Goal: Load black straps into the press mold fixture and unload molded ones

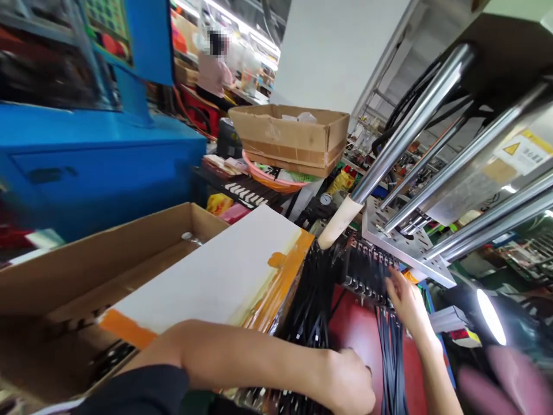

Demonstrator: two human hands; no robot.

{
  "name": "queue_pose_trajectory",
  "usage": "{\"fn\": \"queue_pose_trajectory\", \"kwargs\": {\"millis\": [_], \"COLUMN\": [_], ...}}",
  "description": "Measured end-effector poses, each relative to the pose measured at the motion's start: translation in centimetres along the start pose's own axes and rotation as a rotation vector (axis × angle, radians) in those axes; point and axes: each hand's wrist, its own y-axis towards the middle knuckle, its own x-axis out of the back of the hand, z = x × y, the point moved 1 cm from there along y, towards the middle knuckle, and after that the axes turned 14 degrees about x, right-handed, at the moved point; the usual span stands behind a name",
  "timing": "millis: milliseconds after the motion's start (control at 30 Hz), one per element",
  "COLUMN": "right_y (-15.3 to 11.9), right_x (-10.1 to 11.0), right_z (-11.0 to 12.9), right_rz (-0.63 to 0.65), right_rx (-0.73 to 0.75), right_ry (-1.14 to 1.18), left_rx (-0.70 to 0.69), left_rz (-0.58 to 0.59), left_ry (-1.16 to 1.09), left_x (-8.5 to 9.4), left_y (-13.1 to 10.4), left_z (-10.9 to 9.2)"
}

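Observation:
My left hand [352, 381] is low over the dark red work surface [352, 320], its back turned up and its fingers curled underneath. What it holds, if anything, is hidden. To the right, my right hand [406, 297] reaches to a black fixture [369, 268] with rows of small metal parts, its fingers stretched out at the fixture's right end. From the fixture's near side a bundle of flat black cables [391, 357] hangs toward me. Left of the red surface lies another thick bunch of black cables [311, 294].
Over the fixture stands a press with steel rods [415, 121] and a metal plate [406, 245]. A white board with orange tape [207, 271] lies across an open cardboard box [99, 259]. Behind are another carton [289, 135], a blue machine [99, 167], a lit lamp [490, 317] and a seated person [211, 72].

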Motion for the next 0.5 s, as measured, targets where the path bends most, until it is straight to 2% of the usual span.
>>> {"fn": "queue_pose_trajectory", "kwargs": {"millis": [100, 167, 233, 333, 400, 433, 500], "right_y": [7.0, 9.6, 10.0, 6.9, 3.3, 1.4, -2.2], "right_x": [-1.2, -1.8, -2.1, -1.3, 0.5, 1.9, 5.2], "right_z": [-0.8, -1.0, -0.8, 0.8, 2.5, 3.4, 5.2], "right_rz": [0.014, -0.004, -0.023, -0.055, -0.141, -0.217, -0.486], "right_rx": [-0.058, -0.087, -0.102, -0.110, -0.103, -0.097, -0.075], "right_ry": [-0.108, -0.131, -0.155, -0.171, -0.158, -0.147, -0.098], "left_rx": [-0.055, -0.041, -0.037, -0.046, -0.050, -0.030, 0.044], "left_rz": [0.150, 0.200, 0.285, 0.335, 0.218, 0.094, -0.219], "left_ry": [0.077, 0.073, 0.082, 0.136, 0.169, 0.180, 0.132], "left_x": [1.1, 1.9, 3.0, 6.6, 10.7, 13.1, 17.7], "left_y": [0.0, -0.1, -0.3, -1.0, -2.0, -2.7, -4.5], "left_z": [-0.3, -0.5, -0.9, -1.6, -1.9, -2.0, -1.9]}}
